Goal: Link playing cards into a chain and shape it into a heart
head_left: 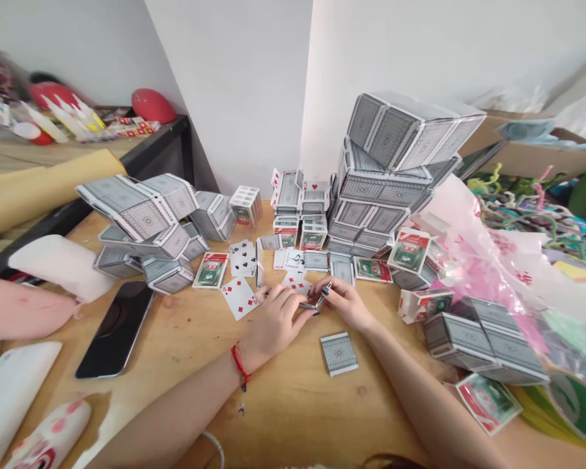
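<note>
My left hand [276,316], with a red string bracelet on its wrist, lies over the table's middle, its thumb and fingers closed at the near edge of a bent playing card [316,301]. The right side of that card is pinched between the thumb and fingers of my right hand [346,303]. My fingers partly hide it. Just beyond are face-up cards, among them a diamond card [239,298] and a black-suited card [243,259]. A folded card square [339,354] with a grey patterned back rests on the table between my forearms.
Tall stacks of folded-card blocks [371,189] rise at the right, with another cluster [141,208] at the left. Red and green card boxes [211,270] stand around. A black phone [114,331] lies left; pink plastic wrap [483,260] and a tape roll [561,407] sit right.
</note>
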A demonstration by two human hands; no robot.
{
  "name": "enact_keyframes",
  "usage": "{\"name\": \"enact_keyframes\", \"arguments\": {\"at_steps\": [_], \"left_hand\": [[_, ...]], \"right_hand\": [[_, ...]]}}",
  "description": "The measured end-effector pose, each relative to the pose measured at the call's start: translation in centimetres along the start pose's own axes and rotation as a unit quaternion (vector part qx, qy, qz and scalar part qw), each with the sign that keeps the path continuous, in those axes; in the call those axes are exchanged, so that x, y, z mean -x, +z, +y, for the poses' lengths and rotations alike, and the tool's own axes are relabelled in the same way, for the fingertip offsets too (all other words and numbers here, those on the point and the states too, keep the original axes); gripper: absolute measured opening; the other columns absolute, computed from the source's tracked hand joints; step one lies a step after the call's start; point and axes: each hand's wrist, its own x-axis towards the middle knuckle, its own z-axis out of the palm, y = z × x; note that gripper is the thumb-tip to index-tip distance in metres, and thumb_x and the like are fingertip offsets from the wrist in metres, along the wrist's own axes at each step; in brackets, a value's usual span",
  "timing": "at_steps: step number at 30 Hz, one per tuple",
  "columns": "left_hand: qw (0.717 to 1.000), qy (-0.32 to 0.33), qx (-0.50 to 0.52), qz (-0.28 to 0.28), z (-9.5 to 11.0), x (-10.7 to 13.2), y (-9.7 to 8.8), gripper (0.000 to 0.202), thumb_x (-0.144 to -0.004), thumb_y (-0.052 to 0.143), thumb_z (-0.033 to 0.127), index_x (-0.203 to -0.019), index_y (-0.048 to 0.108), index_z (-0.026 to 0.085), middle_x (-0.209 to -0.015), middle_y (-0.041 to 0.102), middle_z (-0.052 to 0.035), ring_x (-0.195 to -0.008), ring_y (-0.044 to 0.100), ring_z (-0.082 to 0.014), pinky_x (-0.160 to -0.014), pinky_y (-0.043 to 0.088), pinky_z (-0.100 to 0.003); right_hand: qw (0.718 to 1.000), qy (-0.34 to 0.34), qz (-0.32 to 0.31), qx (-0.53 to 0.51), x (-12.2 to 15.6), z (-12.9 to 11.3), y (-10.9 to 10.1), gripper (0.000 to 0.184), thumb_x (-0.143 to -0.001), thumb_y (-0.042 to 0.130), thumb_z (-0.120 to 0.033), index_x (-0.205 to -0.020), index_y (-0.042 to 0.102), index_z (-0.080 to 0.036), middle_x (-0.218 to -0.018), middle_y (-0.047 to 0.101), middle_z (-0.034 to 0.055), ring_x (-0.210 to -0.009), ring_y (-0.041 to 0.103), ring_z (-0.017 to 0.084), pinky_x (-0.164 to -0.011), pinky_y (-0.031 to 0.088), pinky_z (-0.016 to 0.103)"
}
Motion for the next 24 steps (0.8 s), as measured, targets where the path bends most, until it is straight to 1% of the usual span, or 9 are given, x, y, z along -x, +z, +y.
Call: {"name": "enact_keyframes", "arguments": {"at_steps": [2,5,8,12,15,17,21,24], "left_hand": [[1.0,0.002,-0.001,0.002,0.0,0.0,-0.1,0.015,-0.082,0.054,0.035,-0.081,0.056,0.02,-0.081,0.064,-0.0022,-0.083,0.054,-0.0203,-0.076,0.03,-0.037],[1.0,0.01,0.001,0.004,0.1,0.0,-0.2,0.015,-0.082,0.055,0.034,-0.083,0.056,0.02,-0.08,0.064,-0.0019,-0.083,0.054,-0.0197,-0.075,0.03,-0.036],[1.0,0.011,0.009,0.015,0.0,-0.1,-0.2,0.014,-0.082,0.056,0.033,-0.083,0.057,0.02,-0.081,0.064,-0.0022,-0.082,0.054,-0.0197,-0.074,0.03,-0.036],[0.999,0.013,0.026,0.044,-0.2,-0.1,0.0,0.013,-0.078,0.058,0.033,-0.081,0.057,0.02,-0.08,0.064,-0.0023,-0.081,0.054,-0.0202,-0.073,0.032,-0.036],[0.998,0.014,0.029,0.053,-0.1,-0.1,0.2,0.011,-0.076,0.059,0.031,-0.08,0.057,0.02,-0.078,0.063,-0.002,-0.08,0.054,-0.0201,-0.072,0.033,-0.035],[0.998,0.02,0.03,0.051,0.0,-0.1,0.3,0.009,-0.076,0.057,0.028,-0.079,0.056,0.02,-0.076,0.063,-0.0018,-0.079,0.053,-0.0197,-0.07,0.033,-0.035],[0.997,0.045,0.033,0.048,0.3,-0.2,0.1,0.004,-0.077,0.055,0.024,-0.076,0.055,0.02,-0.075,0.062,-0.002,-0.077,0.053,-0.019,-0.068,0.032,-0.035],[0.996,0.063,0.038,0.05,0.4,-0.3,-0.1,0.003,-0.076,0.056,0.022,-0.076,0.055,0.019,-0.072,0.061,-0.0018,-0.074,0.052,-0.0189,-0.067,0.031,-0.035]], "right_hand": [[1.0,-0.004,0.007,0.011,0.1,0.2,-0.1,0.021,-0.078,0.059,-0.039,-0.083,0.061,-0.018,-0.088,0.063,0.0063,-0.075,0.057,0.017,-0.067,0.045,0.03],[1.0,-0.004,0.027,-0.01,0.2,0.4,0.3,0.02,-0.077,0.06,-0.039,-0.08,0.06,-0.018,-0.087,0.062,0.0058,-0.072,0.057,0.016,-0.063,0.045,0.029],[0.998,-0.014,0.052,-0.027,0.3,0.6,0.8,0.019,-0.077,0.061,-0.038,-0.076,0.059,-0.019,-0.083,0.061,0.0045,-0.071,0.057,0.016,-0.064,0.046,0.03],[0.996,-0.025,0.08,-0.018,0.4,0.5,1.3,0.02,-0.075,0.062,-0.039,-0.072,0.06,-0.02,-0.078,0.061,0.0041,-0.072,0.056,0.018,-0.069,0.046,0.033],[0.997,-0.03,0.076,-0.006,0.4,0.5,1.5,0.02,-0.073,0.064,-0.04,-0.072,0.061,-0.02,-0.077,0.061,0.0047,-0.076,0.056,0.019,-0.075,0.045,0.035],[0.997,-0.027,0.067,-0.016,0.4,0.5,1.6,0.018,-0.073,0.064,-0.038,-0.073,0.062,-0.02,-0.078,0.062,0.0047,-0.077,0.056,0.019,-0.076,0.045,0.035],[0.997,-0.015,0.048,-0.061,0.5,0.4,1.8,0.014,-0.075,0.063,-0.034,-0.076,0.064,-0.02,-0.079,0.061,0.004,-0.077,0.055,0.018,-0.073,0.045,0.033],[0.997,0.004,0.04,-0.072,0.6,0.3,1.8,0.014,-0.074,0.064,-0.033,-0.078,0.064,-0.02,-0.079,0.061,0.0034,-0.072,0.055,0.016,-0.068,0.044,0.03]]}}
